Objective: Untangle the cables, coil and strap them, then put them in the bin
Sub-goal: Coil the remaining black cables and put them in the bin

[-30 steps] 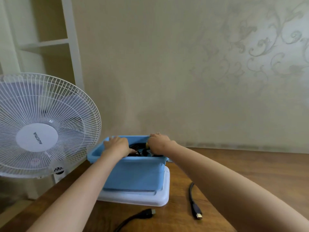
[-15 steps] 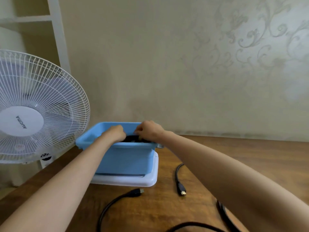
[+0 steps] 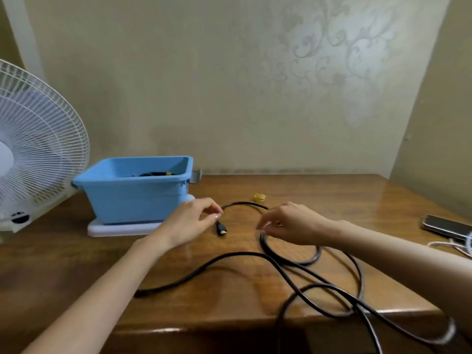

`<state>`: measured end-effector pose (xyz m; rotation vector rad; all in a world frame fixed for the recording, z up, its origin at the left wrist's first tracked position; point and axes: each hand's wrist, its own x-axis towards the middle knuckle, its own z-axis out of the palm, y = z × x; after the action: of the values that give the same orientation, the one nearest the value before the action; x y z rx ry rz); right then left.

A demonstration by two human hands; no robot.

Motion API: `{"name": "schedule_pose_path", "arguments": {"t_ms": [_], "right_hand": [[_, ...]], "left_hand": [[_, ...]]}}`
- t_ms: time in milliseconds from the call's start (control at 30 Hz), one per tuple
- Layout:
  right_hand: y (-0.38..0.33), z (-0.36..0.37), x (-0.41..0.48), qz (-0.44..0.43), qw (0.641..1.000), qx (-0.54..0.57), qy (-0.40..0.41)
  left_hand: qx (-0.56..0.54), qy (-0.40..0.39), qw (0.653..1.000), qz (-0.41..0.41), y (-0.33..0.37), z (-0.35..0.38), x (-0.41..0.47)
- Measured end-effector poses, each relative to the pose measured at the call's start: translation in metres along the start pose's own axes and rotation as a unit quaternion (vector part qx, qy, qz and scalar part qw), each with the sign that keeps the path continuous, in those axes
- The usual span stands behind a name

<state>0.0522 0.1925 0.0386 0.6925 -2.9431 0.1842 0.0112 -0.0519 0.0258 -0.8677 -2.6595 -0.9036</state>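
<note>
Left hand: fingertips meet black cable near its plug, mid-frame; hold unclear.
Right hand: curled, blurred; grasp unclear.

The fan is cut off by the left edge. The bin wall hides most of the coil inside. The right hand's fingertips are blurred, so whether they pinch the cable is unclear. The left hand's fingertips cover it above the plug. The cable blurs at lower right and leaves the bottom edge. The phone is cropped at right. The yellow scrap is too small to identify.
</note>
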Motion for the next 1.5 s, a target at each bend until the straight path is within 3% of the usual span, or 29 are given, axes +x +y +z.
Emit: {"name": "schedule_pose_path", "arguments": {"t_ms": [200, 333, 433, 633, 800, 867, 933, 1033, 1167, 1500], "right_hand": [[0.058, 0.017, -0.054, 0.138, 0.984, 0.035, -0.110], [0.061, 0.021, -0.071, 0.160, 0.970, 0.102, -0.151], [0.055, 0.036, -0.070, 0.145, 0.980, 0.050, -0.127], [0.059, 0.040, -0.044, 0.131, 0.983, 0.053, -0.115], [0.085, 0.032, -0.007, 0.137, 0.980, -0.073, -0.124], [0.098, 0.024, 0.009, 0.176, 0.981, -0.018, -0.077], [0.110, 0.010, 0.026, 0.207, 0.972, 0.109, 0.022], [0.123, -0.019, 0.045, 0.170, 0.953, 0.208, 0.143], [0.122, -0.059, 0.059, 0.080, 0.938, 0.282, 0.187], [0.137, -0.090, 0.066, 0.014, 0.815, 0.497, 0.298]], "left_hand": [[0.018, -0.131, 0.991, 0.027, 0.019, 0.035, -0.006], [0.013, -0.200, 0.979, 0.038, 0.032, 0.046, -0.002], [0.005, -0.256, 0.966, 0.044, 0.037, 0.056, -0.001], [0.072, -0.203, 0.974, 0.069, 0.020, 0.071, 0.012], [0.089, -0.065, 0.994, -0.011, -0.003, 0.081, 0.033], [0.074, -0.020, 0.995, -0.058, -0.013, 0.083, 0.042], [0.034, 0.005, 0.996, -0.085, -0.019, 0.082, 0.050], [0.009, 0.008, 0.998, -0.069, -0.024, 0.080, 0.057], [0.001, -0.022, 0.999, -0.024, -0.027, 0.079, 0.066], [-0.070, -0.175, 0.982, -0.007, -0.015, 0.090, 0.068]]}}
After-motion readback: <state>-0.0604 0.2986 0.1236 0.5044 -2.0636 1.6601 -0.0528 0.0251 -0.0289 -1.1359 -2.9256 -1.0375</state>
